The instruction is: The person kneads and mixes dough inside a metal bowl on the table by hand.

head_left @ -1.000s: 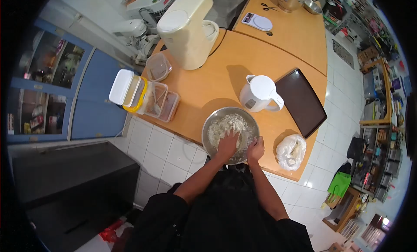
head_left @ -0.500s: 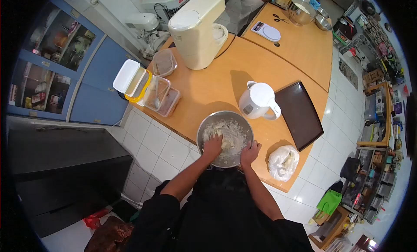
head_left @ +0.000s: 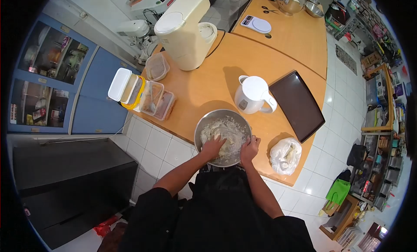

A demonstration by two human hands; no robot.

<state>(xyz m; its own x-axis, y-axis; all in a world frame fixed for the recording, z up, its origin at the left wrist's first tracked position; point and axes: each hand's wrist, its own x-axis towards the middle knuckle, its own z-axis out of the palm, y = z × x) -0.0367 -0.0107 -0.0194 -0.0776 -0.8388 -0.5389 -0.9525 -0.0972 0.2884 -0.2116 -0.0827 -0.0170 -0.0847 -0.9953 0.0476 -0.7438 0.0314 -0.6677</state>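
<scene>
Your left hand [head_left: 212,148] is down inside the bowl [head_left: 210,117], in the floury mix [head_left: 232,131]; its fingertips are mostly buried, so I can't tell whether they grip any. Your right hand [head_left: 249,150] holds the bowl's right rim. The bowl sits at the near edge of the bench [head_left: 195,93], between the plastic boxes [head_left: 151,97] and the white bag [head_left: 285,156], with the kettle [head_left: 253,92] just beyond.

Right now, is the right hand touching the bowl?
Touching: the head view shows the right hand gripping the bowl at its right edge, no gap between.
</scene>
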